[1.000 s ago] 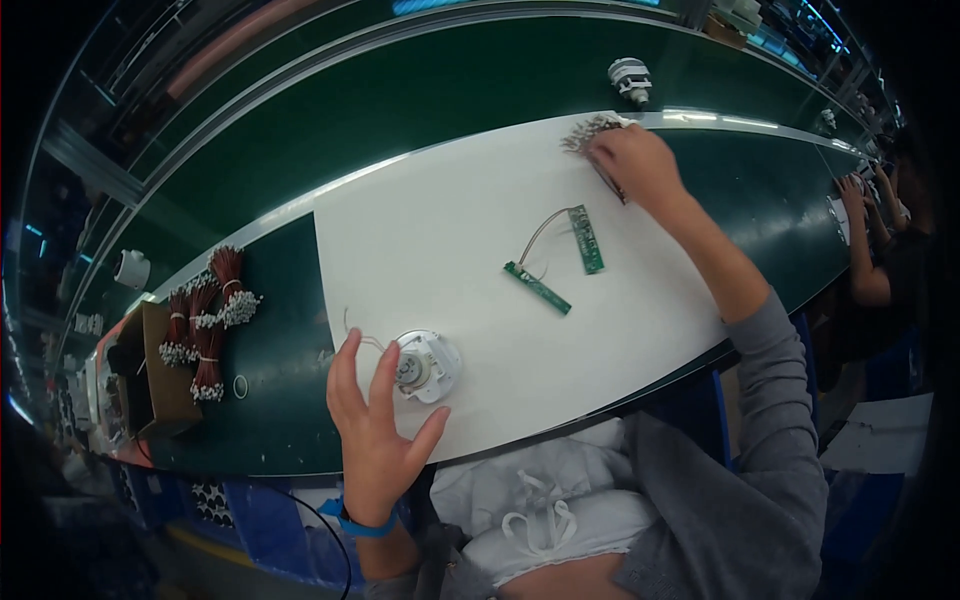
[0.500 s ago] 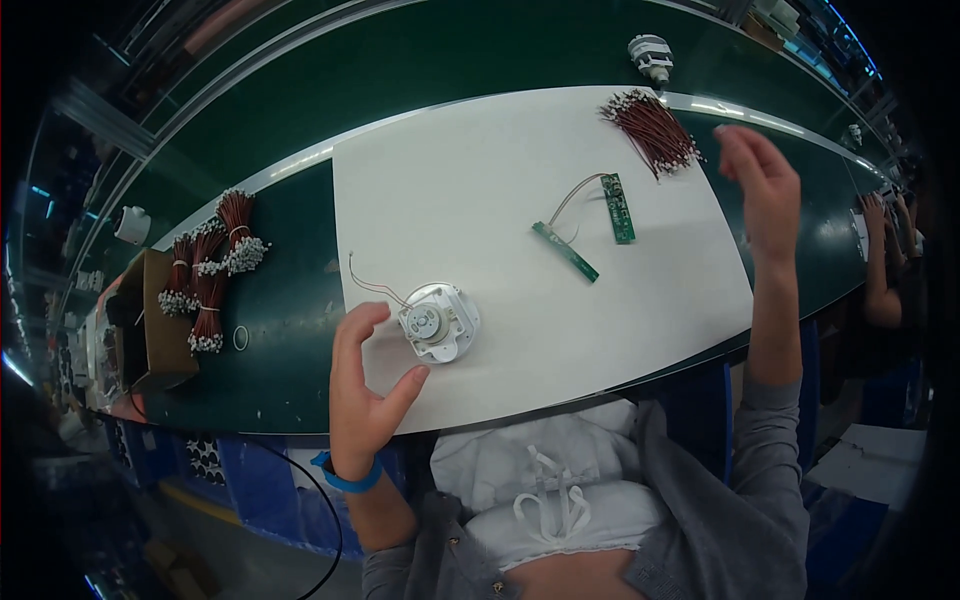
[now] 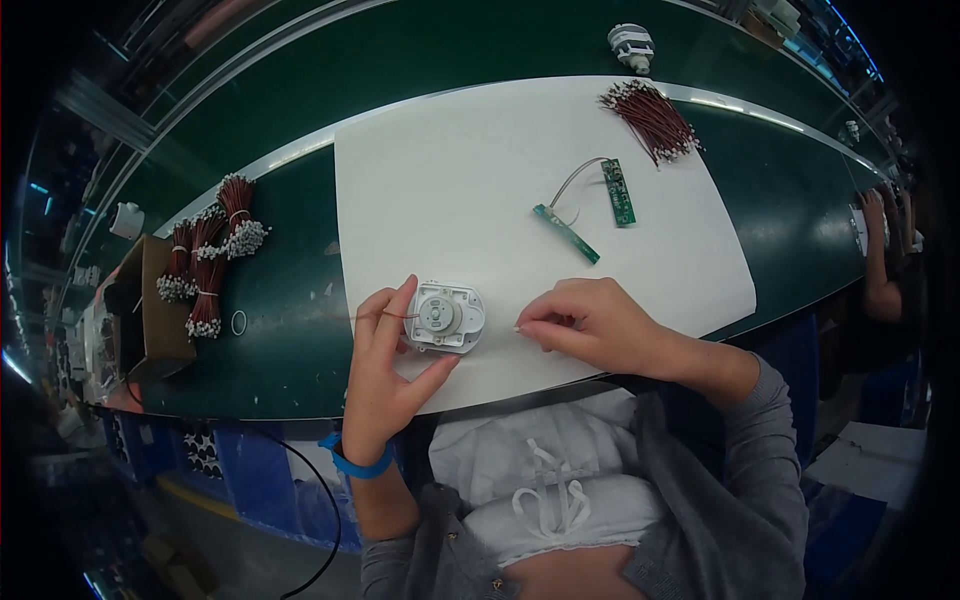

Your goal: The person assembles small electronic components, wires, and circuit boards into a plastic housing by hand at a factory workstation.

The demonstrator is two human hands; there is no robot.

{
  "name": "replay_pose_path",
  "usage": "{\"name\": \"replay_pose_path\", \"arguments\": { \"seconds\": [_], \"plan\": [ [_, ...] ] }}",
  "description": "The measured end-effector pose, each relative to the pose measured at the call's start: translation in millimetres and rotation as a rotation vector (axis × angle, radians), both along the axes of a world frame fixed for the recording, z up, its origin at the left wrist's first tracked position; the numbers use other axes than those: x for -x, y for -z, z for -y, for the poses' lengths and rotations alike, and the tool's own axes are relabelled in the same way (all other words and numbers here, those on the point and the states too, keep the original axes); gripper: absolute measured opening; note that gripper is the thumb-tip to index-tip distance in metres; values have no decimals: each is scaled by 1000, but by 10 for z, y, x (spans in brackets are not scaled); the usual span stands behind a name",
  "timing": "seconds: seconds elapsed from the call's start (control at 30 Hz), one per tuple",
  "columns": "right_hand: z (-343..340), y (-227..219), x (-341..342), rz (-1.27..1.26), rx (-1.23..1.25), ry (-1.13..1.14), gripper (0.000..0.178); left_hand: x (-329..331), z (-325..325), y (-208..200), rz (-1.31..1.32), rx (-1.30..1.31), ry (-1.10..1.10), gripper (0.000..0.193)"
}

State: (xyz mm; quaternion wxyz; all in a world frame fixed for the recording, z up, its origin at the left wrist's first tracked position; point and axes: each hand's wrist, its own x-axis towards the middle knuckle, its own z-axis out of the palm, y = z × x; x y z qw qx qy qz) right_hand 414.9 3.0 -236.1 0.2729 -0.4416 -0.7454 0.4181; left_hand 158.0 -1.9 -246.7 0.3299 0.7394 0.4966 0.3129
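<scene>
Thin reddish lead (image 3: 398,316) looks the likeliest casualty

The left hand (image 3: 385,385) is curled around a white plastic housing (image 3: 468,310) bearing a round silver motor (image 3: 437,314), over the near-left part of a large white sheet (image 3: 450,190). The right hand (image 3: 610,325), well clear of the housing, has thumb and forefinger meeting at the tips; whether anything tiny sits between, I cannot tell. Since the lead passes the left fingers, a changed grip could snag it and strain its joint. A careless forward sweep might catch the two narrow green circuit boards (image 3: 618,195). No brand, label or writing is legible
</scene>
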Motion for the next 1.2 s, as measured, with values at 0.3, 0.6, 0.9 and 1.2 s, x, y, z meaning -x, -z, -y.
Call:
{"name": "replay_pose_path", "arguments": {
  "seconds": [0.3,0.6,0.9,1.2],
  "plan": [
    [51,40,115,45,-126,-20,16,-92,49,14,39,-18,-24,84],
    [-143,-20,-90,23,-260,1,11,-414,1,277,355,102,-111,71],
    [-231,-35,-153,-108,-402,-71,13,-414,28,428,844,229,238,71],
    [-208,-16,-98,-44,-589,-82,9,-402,32,466,782,208,232,74]
  ]
}}
